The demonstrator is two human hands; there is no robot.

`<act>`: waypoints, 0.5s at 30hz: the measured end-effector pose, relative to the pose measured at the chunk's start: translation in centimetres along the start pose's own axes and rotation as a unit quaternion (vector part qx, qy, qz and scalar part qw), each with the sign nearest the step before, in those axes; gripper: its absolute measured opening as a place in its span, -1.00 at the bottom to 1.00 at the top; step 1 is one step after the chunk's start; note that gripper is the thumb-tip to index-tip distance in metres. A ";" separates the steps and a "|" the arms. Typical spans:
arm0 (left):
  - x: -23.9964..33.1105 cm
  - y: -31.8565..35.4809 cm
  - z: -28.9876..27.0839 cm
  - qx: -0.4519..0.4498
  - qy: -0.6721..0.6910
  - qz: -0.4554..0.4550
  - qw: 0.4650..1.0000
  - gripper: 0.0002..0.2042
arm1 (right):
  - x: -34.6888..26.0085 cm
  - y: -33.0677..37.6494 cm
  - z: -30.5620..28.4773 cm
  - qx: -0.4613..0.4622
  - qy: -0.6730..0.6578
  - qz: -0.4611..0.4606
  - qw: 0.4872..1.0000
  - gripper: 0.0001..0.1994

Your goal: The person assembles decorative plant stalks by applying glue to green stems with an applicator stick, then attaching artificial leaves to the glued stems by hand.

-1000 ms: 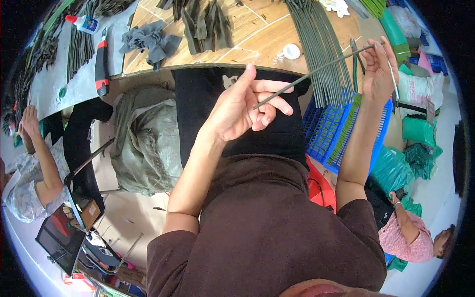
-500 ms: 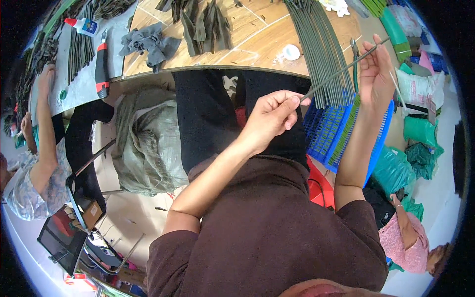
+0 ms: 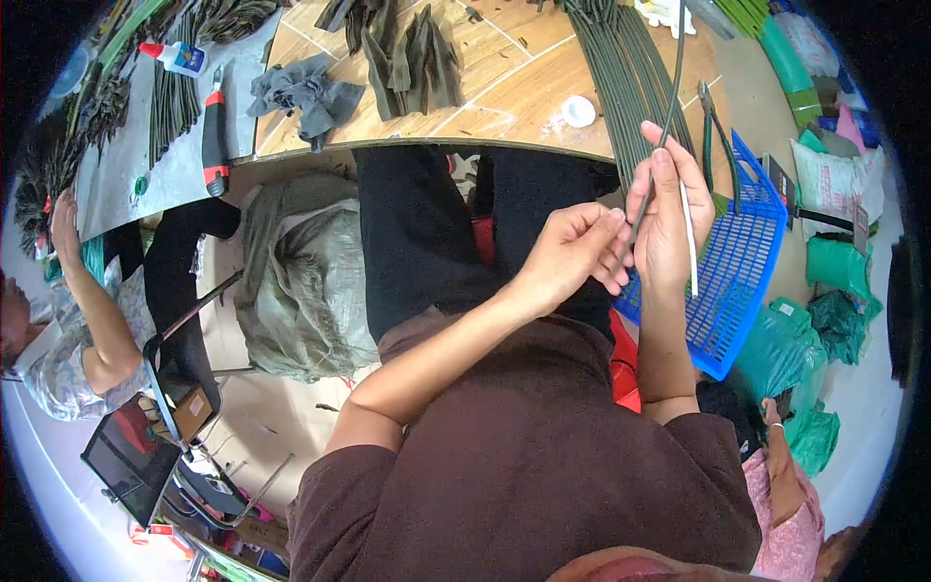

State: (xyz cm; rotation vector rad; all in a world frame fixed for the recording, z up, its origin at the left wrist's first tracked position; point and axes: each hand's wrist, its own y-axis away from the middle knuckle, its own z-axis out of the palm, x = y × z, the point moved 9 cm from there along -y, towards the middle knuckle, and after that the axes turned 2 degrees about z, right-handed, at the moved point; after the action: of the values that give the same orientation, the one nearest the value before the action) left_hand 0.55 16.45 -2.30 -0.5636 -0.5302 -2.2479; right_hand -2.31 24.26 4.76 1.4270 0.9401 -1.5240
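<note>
My right hand (image 3: 667, 215) holds a thin dark green stem (image 3: 669, 87) almost upright, together with a thin white stick (image 3: 689, 233) that hangs down past the palm. My left hand (image 3: 574, 254) pinches the stem's lower end right beside the right hand. Both hands are over my lap, just in front of the wooden table's edge (image 3: 427, 145). A bundle of similar green stems (image 3: 621, 58) lies on the table behind the hands.
A blue plastic basket (image 3: 747, 262) stands at my right with pliers (image 3: 716, 121) on it. On the table lie grey-green fabric pieces (image 3: 407, 48), a white cap (image 3: 579, 110), a red-handled cutter (image 3: 213, 141) and a glue bottle (image 3: 175, 58). Another person (image 3: 68, 320) sits at left; green bags (image 3: 834, 320) lie right.
The stem swung from slanting to nearly upright. My left hand slid along it toward the right hand and now touches it; the right hand came down and inward.
</note>
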 end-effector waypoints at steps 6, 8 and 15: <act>14.0 2.2 -3.8 0.282 -0.587 0.299 0.697 -0.88 | 1.6 0.1 -0.4 -0.036 -0.015 0.025 0.999 -0.75; 17.4 3.0 -3.5 0.356 -0.708 0.353 0.497 -0.85 | 2.9 1.0 0.2 -0.059 -0.017 0.060 0.996 -0.77; 19.1 0.9 -6.4 0.405 -0.786 0.170 0.435 -0.79 | 3.4 3.2 1.6 -0.113 0.025 0.084 0.990 -0.78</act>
State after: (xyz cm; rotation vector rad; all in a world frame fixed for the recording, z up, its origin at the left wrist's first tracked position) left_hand -12.20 1.69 2.99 -1.8349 -1.9211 -0.1688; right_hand 0.04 21.34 1.56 1.3497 0.9640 -1.2236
